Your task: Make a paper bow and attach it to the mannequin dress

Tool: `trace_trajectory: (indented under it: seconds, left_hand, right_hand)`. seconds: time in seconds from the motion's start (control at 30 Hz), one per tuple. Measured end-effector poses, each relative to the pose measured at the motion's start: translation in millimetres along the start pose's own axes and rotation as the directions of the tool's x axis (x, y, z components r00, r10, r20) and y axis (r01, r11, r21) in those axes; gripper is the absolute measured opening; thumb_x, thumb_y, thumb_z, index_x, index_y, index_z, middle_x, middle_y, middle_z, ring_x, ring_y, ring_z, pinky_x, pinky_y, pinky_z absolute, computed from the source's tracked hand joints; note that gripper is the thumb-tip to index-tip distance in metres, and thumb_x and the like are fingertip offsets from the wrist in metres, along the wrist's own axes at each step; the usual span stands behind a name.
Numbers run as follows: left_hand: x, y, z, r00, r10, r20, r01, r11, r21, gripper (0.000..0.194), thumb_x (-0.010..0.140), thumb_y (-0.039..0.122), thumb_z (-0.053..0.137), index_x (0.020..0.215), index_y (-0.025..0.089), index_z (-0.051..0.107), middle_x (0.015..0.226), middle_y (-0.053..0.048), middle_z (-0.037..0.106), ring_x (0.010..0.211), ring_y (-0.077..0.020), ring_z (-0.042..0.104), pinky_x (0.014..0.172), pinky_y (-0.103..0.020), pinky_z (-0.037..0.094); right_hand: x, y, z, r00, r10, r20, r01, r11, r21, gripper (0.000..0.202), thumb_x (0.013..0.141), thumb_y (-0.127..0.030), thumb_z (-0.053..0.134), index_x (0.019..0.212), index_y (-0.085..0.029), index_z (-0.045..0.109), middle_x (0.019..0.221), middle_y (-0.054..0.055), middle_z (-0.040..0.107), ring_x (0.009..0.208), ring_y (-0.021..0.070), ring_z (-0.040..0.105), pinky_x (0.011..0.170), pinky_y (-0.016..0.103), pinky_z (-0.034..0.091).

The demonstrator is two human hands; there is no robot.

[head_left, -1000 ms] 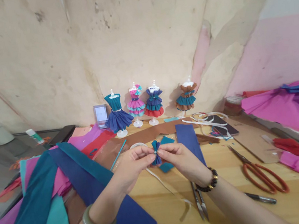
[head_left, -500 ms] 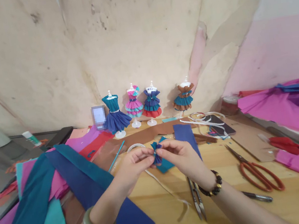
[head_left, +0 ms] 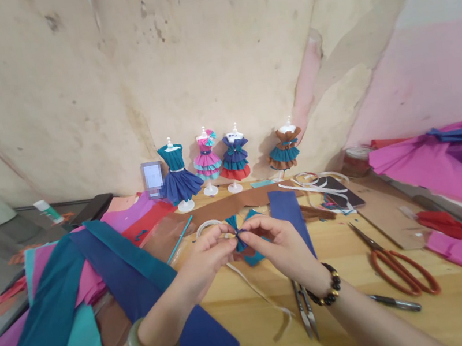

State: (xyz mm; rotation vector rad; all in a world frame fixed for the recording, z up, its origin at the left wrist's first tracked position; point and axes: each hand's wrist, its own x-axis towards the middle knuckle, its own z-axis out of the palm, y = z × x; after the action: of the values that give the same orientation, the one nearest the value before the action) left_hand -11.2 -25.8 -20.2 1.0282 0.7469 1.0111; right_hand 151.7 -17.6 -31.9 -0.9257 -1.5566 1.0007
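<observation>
Between my two hands is a small pleated bow in teal and dark blue, pinched narrow at its middle. My left hand grips it from the left with thumb and fingers closed. From the right, my right hand pinches the same middle, where a bit of dark blue shows. The bow is held above the wooden table; fingertips hide part of it. Behind it lie a teal piece and a dark blue strip.
Miniature dress forms, one in a teal and blue dress, stand along the wall. Orange-handled scissors, thread snips and a pen lie right. Coloured crepe sheets cover the left; a white ribbon trails below my hands.
The bow has turned in my fingers: more teal shows now, where dark blue showed below before. Both hands stay nearly in place, still pinching it.
</observation>
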Motion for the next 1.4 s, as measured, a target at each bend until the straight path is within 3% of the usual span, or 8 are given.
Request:
trace_trajectory:
  seconds: [0.33, 0.7, 0.77, 0.9, 0.97, 1.03, 1.2, 1.4]
  left_hand:
    - [1, -3, -1.2, 0.986, 0.142, -0.085, -0.124, 0.974, 0.188, 0.024, 0.074, 0.034, 0.072, 0.088, 0.016, 0.063, 0.079, -0.002, 0.064, 0.080, -0.0167, 0.060, 0.080, -0.030, 0.046]
    - [4, -6, -0.5, 0.959, 0.259, -0.112, -0.211, 0.921, 0.328, 0.013, 0.076, 0.027, 0.068, 0.082, 0.017, 0.074, 0.083, -0.005, 0.070, 0.079, -0.0190, 0.062, 0.079, -0.031, 0.048]
    - [3, -6, -1.8, 0.939, 0.328, -0.103, -0.252, 0.860, 0.444, 0.014, 0.077, 0.025, 0.066, 0.086, 0.019, 0.075, 0.088, -0.006, 0.071, 0.085, -0.0216, 0.062, 0.083, -0.033, 0.047]
    - [0, -6, -6.5, 0.844, 0.536, 0.011, -0.364, 0.558, 0.745, 0.017, 0.082, 0.024, 0.061, 0.092, 0.024, 0.075, 0.095, -0.007, 0.070, 0.095, -0.0229, 0.060, 0.092, -0.032, 0.040]
    - [-2, -4, -7.9, 0.826, 0.562, 0.047, -0.367, 0.472, 0.802, 0.019, 0.083, 0.025, 0.060, 0.096, 0.025, 0.074, 0.095, -0.007, 0.069, 0.095, -0.0229, 0.059, 0.092, -0.031, 0.039]
    - [-3, 0, -7.3, 0.841, 0.542, 0.005, -0.342, 0.525, 0.779, 0.017, 0.082, 0.026, 0.061, 0.093, 0.024, 0.074, 0.093, -0.007, 0.068, 0.092, -0.0228, 0.059, 0.089, -0.030, 0.040]
    - [-3, 10, -1.2, 0.933, 0.343, -0.106, -0.245, 0.826, 0.507, 0.022, 0.081, 0.035, 0.060, 0.075, 0.016, 0.070, 0.080, -0.005, 0.065, 0.078, -0.0188, 0.056, 0.074, -0.027, 0.042]
    - [0, 5, -2.0, 0.969, 0.201, -0.144, -0.143, 0.930, 0.339, 0.021, 0.073, 0.034, 0.067, 0.075, 0.013, 0.066, 0.079, -0.004, 0.062, 0.073, -0.0143, 0.052, 0.069, -0.025, 0.041]
  right_hand:
    - [2, 5, 0, 0.995, 0.092, 0.048, -0.099, 0.979, 0.176, 0.036, 0.070, -0.040, 0.075, 0.096, -0.019, 0.062, 0.085, 0.004, 0.067, 0.076, 0.0173, 0.063, 0.072, 0.032, 0.053]
    - [4, 5, 0, 1.000, 0.019, 0.014, -0.020, 0.999, 0.030, 0.025, 0.077, -0.044, 0.067, 0.071, -0.020, 0.071, 0.083, 0.006, 0.068, 0.082, 0.0195, 0.061, 0.075, 0.031, 0.048]
    - [4, 2, -1, 1.000, 0.002, 0.018, -0.002, 1.000, 0.017, 0.025, 0.079, -0.042, 0.065, 0.068, -0.020, 0.070, 0.081, 0.005, 0.067, 0.084, 0.0192, 0.060, 0.077, 0.030, 0.046]
    - [2, -3, -1, 0.998, 0.055, 0.043, -0.059, 0.993, 0.099, 0.027, 0.077, -0.043, 0.066, 0.064, -0.019, 0.065, 0.072, 0.001, 0.062, 0.072, 0.0151, 0.055, 0.067, 0.026, 0.044]
    - [1, -5, -1, 0.994, 0.091, 0.065, -0.100, 0.985, 0.144, 0.030, 0.076, -0.045, 0.067, 0.062, -0.019, 0.062, 0.067, 0.000, 0.058, 0.063, 0.0125, 0.050, 0.060, 0.024, 0.041]
    - [0, -6, -1, 0.992, 0.100, 0.082, -0.111, 0.983, 0.146, 0.031, 0.076, -0.047, 0.066, 0.063, -0.019, 0.061, 0.063, -0.001, 0.054, 0.059, 0.0115, 0.046, 0.056, 0.024, 0.038]
    - [-2, -4, 1, 0.991, 0.005, 0.131, -0.012, 0.999, 0.050, 0.026, 0.083, -0.042, 0.060, 0.072, -0.019, 0.065, 0.074, 0.001, 0.061, 0.069, 0.0136, 0.053, 0.065, 0.025, 0.042]
    - [-3, -5, 2, 0.971, -0.132, 0.198, 0.162, 0.977, -0.141, 0.022, 0.088, -0.031, 0.055, 0.076, -0.018, 0.068, 0.081, 0.004, 0.066, 0.073, 0.0144, 0.058, 0.067, 0.026, 0.045]
